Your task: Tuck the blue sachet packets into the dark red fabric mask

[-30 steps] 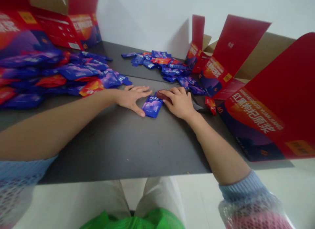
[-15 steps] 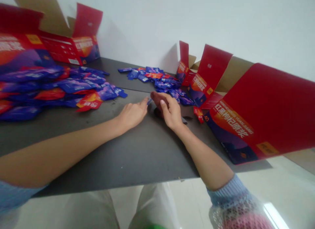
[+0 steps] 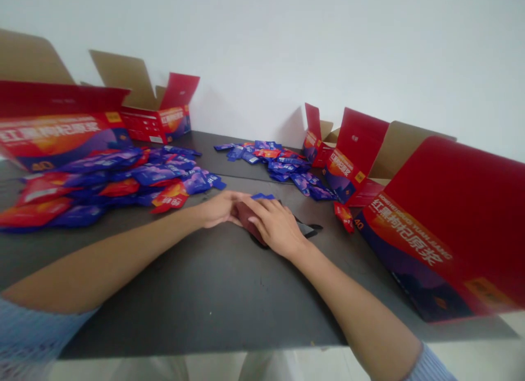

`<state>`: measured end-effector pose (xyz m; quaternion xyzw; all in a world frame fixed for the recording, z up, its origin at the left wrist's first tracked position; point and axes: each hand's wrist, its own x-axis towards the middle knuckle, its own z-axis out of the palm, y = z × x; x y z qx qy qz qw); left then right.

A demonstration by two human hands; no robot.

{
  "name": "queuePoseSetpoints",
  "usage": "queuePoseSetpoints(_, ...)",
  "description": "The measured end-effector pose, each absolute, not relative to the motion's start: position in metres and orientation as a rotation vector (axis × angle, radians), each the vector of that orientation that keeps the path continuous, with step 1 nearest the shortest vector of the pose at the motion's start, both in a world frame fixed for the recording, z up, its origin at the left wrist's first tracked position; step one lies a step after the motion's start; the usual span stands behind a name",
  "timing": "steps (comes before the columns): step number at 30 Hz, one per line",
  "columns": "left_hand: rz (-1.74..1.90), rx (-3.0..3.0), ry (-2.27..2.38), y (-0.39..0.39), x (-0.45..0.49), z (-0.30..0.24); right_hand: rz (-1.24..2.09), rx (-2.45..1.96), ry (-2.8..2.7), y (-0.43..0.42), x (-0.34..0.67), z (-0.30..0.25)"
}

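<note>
A dark maroon flat piece (image 3: pixel 247 219), its kind unclear, is between my hands at the middle of the grey table. My left hand (image 3: pixel 221 209) is closed around its left edge, with the thumb side toward me. From the right, my right hand (image 3: pixel 275 226) lies over the piece, its thumb and fingers pressed against it. Just behind the right fingers peeks the edge of a blue packet (image 3: pixel 262 196). Under and beside the right hand is a black and grey item (image 3: pixel 307 228), mostly hidden.
A heap of blue and red packets (image 3: pixel 139 176) lies on the left; a smaller heap (image 3: pixel 283 162) lies toward the wall. Open red cartons stand at the left (image 3: pixel 69 132), back left (image 3: pixel 158 121) and right (image 3: pixel 443 222). One red packet (image 3: pixel 343 217) lies beside the right carton.
The view has tilted upward and shifted left. My left hand has come against the maroon piece, and my right hand has flattened over it.
</note>
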<state>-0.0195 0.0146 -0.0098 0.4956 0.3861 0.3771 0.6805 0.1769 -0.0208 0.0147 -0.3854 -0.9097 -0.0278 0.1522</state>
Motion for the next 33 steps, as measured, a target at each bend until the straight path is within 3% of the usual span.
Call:
queuePoseSetpoints(8, 0.862, 1.031, 0.860, 0.010, -0.016, -0.012, -0.181, -1.816, -2.320, 0.008, 0.195, 0.021)
queuePoseSetpoints(12, 0.724, 1.039, 0.826, 0.009, -0.016, -0.010, -0.218, -1.932, -2.125, 0.023, 0.217, 0.018)
queuePoseSetpoints(19, 0.629, 0.998, 0.922, 0.013, -0.021, 0.004, -0.360, -1.555, -1.984, 0.011, 0.221, 0.030)
queuePoseSetpoints(26, 0.697, 0.893, 1.009, 0.011, -0.010, 0.007, -0.243, -1.616, -2.324, 0.002, 0.198, 0.014)
queuePoseSetpoints(33, 0.951, 0.946, 1.166, 0.003, 0.007, 0.001, -0.021, -0.941, -2.701, -0.010, 0.191, 0.020)
